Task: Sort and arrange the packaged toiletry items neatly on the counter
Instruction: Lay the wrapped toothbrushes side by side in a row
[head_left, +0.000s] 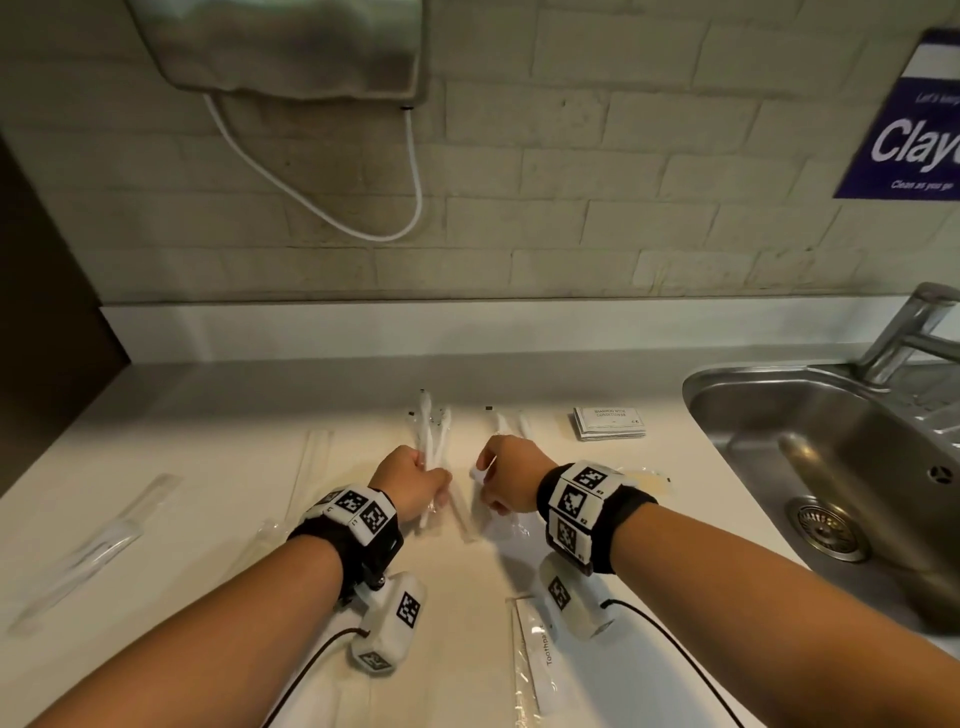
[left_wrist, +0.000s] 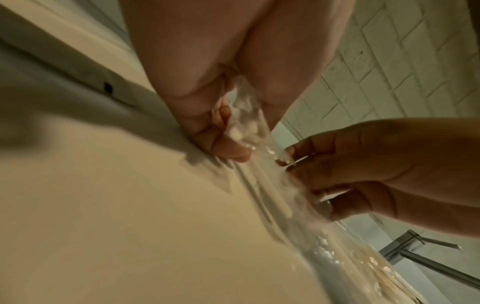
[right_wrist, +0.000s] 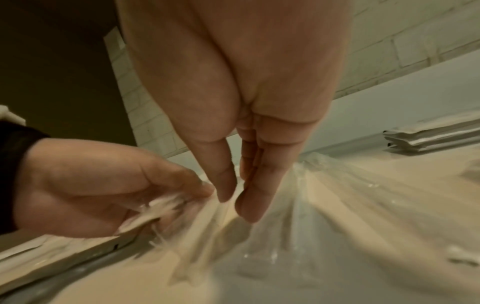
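Several toothbrushes in clear plastic wrappers lie at the middle of the pale counter (head_left: 218, 447). My left hand (head_left: 415, 486) grips a bundle of wrapped toothbrushes (head_left: 434, 441), whose heads point toward the wall. In the left wrist view the crinkled plastic (left_wrist: 244, 123) runs between thumb and fingers. Just right of it, my right hand (head_left: 501, 475) pinches another group of wrapped toothbrushes (head_left: 506, 423). The right wrist view shows its fingertips (right_wrist: 246, 211) down on the wrappers (right_wrist: 324, 205). The two hands are almost touching.
A stack of shampoo sachets (head_left: 610, 423) sits right of the toothbrushes. A toothpaste packet (head_left: 530, 660) lies near the front edge. More wrapped items (head_left: 98, 545) lie at the left. The steel sink (head_left: 737, 415) and tap (head_left: 904, 332) are at the right.
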